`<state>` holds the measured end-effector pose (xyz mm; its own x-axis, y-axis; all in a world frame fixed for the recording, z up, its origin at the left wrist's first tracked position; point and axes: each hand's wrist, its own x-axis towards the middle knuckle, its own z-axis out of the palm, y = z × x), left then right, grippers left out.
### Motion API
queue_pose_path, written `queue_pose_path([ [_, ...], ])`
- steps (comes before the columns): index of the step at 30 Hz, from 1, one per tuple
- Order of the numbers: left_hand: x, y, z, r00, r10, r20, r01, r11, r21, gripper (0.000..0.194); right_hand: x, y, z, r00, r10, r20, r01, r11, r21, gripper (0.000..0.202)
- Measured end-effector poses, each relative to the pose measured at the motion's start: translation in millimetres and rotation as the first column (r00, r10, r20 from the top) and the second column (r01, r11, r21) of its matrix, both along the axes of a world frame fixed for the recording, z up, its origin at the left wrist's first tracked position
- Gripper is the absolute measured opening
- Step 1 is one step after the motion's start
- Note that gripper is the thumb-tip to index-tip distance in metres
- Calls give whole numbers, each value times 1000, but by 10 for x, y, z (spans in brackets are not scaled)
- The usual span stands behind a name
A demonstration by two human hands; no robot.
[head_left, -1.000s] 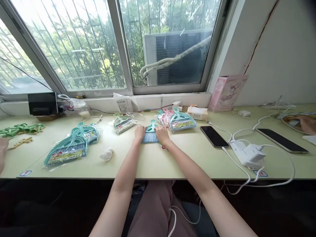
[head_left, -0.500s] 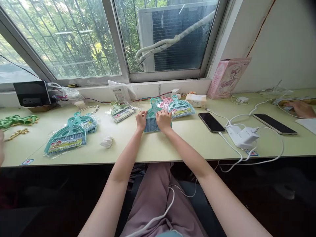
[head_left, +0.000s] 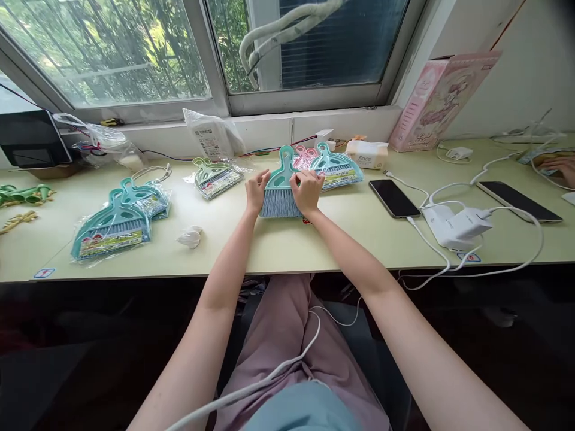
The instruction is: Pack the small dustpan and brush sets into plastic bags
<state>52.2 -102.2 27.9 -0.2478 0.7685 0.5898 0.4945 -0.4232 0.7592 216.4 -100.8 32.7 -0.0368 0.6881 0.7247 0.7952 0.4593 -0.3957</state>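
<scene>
A turquoise hand brush [head_left: 281, 203] with grey-blue bristles stands handle-up at the middle of the table, bristles toward me. My left hand [head_left: 257, 191] grips its left edge, and my right hand [head_left: 308, 190] closes on the right edge. A small red printed patch shows under my right wrist; I cannot make out what it belongs to. Just behind and right lies a bagged turquoise brush-and-dustpan set [head_left: 336, 167], with a pink set [head_left: 305, 157] partly hidden beside it. A green bagged set [head_left: 216, 179] lies left of my left hand.
Bagged turquoise sets [head_left: 112, 230] lie at the left, near a crumpled white wad [head_left: 190, 237]. On the right are a phone [head_left: 394, 199], a power strip [head_left: 449, 230] with cables and another dark-screened device [head_left: 518, 202]. A tissue pack [head_left: 367, 154] and pink box [head_left: 442, 102] stand behind. Another person's hand [head_left: 561, 167] shows far right.
My view has shifted, so the table sits higher in the picture. The brush shows more of its bristles, and my fingers sit slightly farther apart along its edges. Both hands still hold it.
</scene>
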Motion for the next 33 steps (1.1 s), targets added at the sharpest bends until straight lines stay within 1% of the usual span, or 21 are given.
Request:
queue_pose_path([
  [2, 36, -33, 3, 996, 39, -74, -38, 999, 8, 35, 15, -10, 31, 1000, 9, 8, -9, 1000, -8, 39],
  [4, 81, -88, 17, 983, 106, -150, -105, 994, 16, 36, 15, -41, 70, 999, 9, 32, -8, 1000, -19, 40],
  [6, 126, -155, 48, 967, 172, -190, -168, 985, 36, 38, -5, -84, 108, 999, 3, 47, -1, 1000, -31, 41],
  [8, 163, -220, 90, 958, 208, -196, -196, 977, 79, 37, -33, -124, 135, 999, 10, 37, -8, 999, -45, 41],
  [11, 199, -273, 131, 959, 217, -182, -197, 973, 124, 35, -51, -141, 144, 998, 57, -23, -58, 995, -76, 44],
  [14, 203, -238, 105, 962, 215, -170, -195, 973, 126, 35, -32, -115, 135, 989, 85, -123, -98, 989, -109, 50],
  [17, 105, -130, 38, 964, 228, -138, -217, 972, 89, 33, -18, -115, 149, 963, 113, -246, -144, 983, -112, 55],
  [19, -60, -56, 4, 949, 312, -56, -311, 950, 25, 32, -14, -141, 187, 934, 138, -330, -174, 982, -79, 58],
  [20, -168, -28, -6, 922, 388, 9, -387, 922, -10, 31, -4, -154, 215, 922, 142, -361, -175, 983, -60, 60],
  [22, -399, 7, -11, 828, 548, 123, -547, 836, -45, 33, 47, -158, 278, 919, 111, -378, -136, 990, -39, 62],
  [23, -502, 15, -10, 789, 595, 152, -594, 802, -59, 33, 92, -144, 308, 929, 78, -361, -101, 994, -48, 61],
  [25, -645, 27, -12, 758, 628, 176, -622, 777, -94, 33, 215, -76, 344, 956, -9, -292, -18, 996, -89, 58],
  [27, -694, 42, -26, 766, 615, 185, -596, 788, -154, 33, 363, 33, 336, 968, -121, -218, 89, 984, -152, 57],
  [30, -658, 78, -73, 825, 538, 172, -491, 834, -251, 31, 579, 221, 242, 954, -281, -105, 245, 931, -271, 52],
  [33, -617, 102, -119, 887, 439, 145, -382, 873, -303, 30, 738, 372, 99, 937, -350, 4, 328, 873, -362, 42],
])
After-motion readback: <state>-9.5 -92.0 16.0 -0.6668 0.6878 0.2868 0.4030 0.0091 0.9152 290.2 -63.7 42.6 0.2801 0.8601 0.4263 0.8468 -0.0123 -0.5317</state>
